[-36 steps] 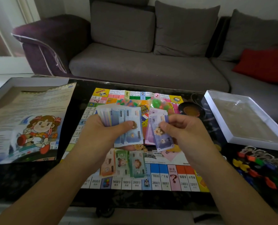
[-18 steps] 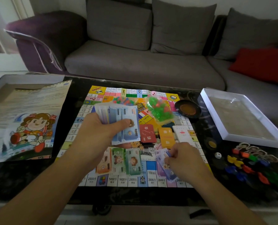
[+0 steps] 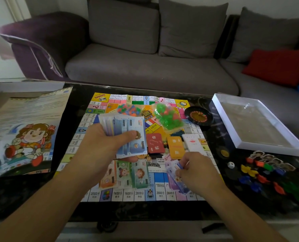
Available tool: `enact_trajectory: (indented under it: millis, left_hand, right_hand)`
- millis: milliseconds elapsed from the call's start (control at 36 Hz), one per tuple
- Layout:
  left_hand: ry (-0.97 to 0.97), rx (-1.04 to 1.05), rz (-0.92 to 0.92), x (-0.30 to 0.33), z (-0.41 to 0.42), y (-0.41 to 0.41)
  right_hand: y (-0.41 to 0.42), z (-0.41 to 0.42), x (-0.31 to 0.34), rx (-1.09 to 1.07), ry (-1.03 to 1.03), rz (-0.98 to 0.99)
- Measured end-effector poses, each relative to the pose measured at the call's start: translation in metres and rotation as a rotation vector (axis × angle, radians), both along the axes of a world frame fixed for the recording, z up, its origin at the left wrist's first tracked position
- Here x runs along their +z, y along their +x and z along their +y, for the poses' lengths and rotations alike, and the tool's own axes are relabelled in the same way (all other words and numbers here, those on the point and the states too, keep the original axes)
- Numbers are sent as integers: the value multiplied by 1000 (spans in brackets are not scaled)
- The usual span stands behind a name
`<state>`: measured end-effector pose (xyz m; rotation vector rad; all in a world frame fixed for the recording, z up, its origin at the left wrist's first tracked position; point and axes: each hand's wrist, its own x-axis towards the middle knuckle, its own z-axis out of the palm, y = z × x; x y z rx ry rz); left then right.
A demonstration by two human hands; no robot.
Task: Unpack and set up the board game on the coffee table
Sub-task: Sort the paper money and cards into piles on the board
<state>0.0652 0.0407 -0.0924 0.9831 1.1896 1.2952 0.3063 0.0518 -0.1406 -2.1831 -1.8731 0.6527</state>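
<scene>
board lies open flat at the middle of the dark surface, reaching its near edge. the left hand clenches a fan of blue banknotes above the board's centre. the right hand pinches a few purple notes down on the board's near right corner, beside three laid note piles. the white box tray sits at the surface's right edge.
</scene>
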Motion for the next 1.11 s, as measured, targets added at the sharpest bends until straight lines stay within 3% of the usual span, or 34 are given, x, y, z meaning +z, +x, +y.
enact_trajectory:
  millis: [611, 806, 1000, 1111]
  left_hand:
    - [-35, 11, 11, 0, -1, 4]
    - [-44, 9, 2, 1, -2, 5]
    - [-40, 1, 21, -3, 0, 5]
    - [-51, -11, 20, -4, -1, 7]
  right_hand:
    - [1, -2, -3, -4, 19, -69]
    - [32, 8, 19, -107, -57, 248]
    - [46, 12, 11, -152, -122, 185]
    - [43, 11, 1, -114, -82, 45]
